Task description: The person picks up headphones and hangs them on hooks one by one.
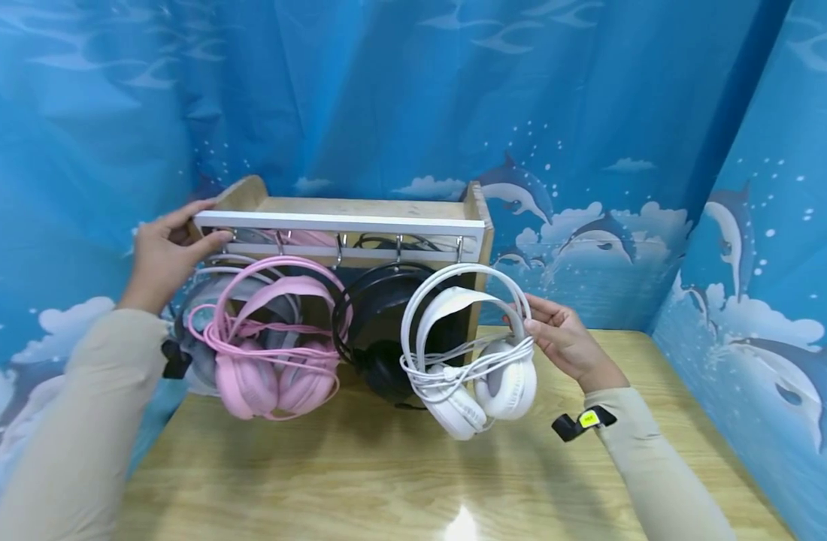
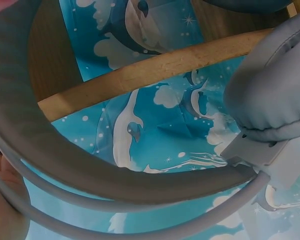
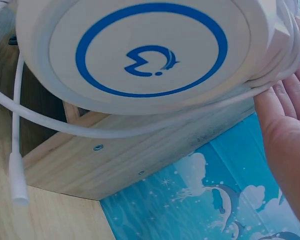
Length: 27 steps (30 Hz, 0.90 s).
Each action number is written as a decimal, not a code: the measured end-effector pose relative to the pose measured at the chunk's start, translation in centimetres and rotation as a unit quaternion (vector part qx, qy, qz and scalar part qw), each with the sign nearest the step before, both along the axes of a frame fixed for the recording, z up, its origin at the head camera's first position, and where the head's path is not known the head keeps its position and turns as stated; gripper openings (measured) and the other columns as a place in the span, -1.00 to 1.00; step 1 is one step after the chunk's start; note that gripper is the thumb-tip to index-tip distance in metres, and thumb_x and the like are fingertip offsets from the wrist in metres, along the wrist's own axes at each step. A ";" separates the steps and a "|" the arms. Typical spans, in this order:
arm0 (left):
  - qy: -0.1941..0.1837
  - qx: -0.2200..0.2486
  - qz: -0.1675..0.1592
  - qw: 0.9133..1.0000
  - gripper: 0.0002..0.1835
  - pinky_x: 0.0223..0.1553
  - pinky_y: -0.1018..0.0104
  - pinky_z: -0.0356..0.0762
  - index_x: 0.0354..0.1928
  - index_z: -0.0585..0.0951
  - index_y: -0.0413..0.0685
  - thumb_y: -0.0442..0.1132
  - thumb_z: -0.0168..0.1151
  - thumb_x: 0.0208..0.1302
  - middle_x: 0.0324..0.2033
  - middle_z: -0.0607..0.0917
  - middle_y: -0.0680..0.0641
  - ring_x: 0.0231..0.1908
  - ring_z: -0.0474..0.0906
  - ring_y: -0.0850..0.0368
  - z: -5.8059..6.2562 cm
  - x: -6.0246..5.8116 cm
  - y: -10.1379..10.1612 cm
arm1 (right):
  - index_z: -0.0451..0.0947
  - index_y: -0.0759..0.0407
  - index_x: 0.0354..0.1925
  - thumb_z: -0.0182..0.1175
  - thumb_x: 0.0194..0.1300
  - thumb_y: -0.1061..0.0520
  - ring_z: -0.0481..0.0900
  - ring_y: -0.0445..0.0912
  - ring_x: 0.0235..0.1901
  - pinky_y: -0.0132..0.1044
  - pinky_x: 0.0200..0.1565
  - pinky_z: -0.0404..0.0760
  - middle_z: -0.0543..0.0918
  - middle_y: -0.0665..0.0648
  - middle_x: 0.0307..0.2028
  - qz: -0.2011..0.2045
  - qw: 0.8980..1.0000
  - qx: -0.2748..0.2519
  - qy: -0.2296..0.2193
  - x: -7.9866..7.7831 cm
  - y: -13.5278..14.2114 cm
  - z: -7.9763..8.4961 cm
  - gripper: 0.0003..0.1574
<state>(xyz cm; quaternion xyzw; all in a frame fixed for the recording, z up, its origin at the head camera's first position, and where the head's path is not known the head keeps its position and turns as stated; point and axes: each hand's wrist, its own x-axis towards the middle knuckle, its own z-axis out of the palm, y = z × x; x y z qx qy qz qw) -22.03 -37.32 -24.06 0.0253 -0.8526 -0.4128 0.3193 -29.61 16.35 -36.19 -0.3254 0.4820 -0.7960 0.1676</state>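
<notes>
My left hand grips the left end of a wooden rack, its thumb across the white front rail. White headphones, with their cable wound round them, stand at the rack's right end. My right hand holds them at the right side of the band; in the right wrist view, its fingers lie beside the white earcup. Whether the band rests on the rightmost hook I cannot tell. Pink headphones, grey headphones and black headphones hang further left.
Several metal hooks line the rack's white rail. The rack stands on a wood-grain table. Blue dolphin-print curtains close off the back and sides. A loose white cable end dangles below the earcup.
</notes>
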 end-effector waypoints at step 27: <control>0.000 0.003 0.000 1.000 -0.41 -0.46 0.63 0.37 0.25 0.52 0.15 -0.05 0.39 0.13 -0.32 0.55 0.19 -0.40 0.40 0.32 0.1 0.0 0.0 | 0.48 0.13 0.19 -0.12 0.40 0.46 0.59 -0.10 0.07 -0.33 0.09 0.51 0.64 0.10 0.05 0.003 0.999 -0.020 -0.041 -0.1 -0.8 -1.0 -0.49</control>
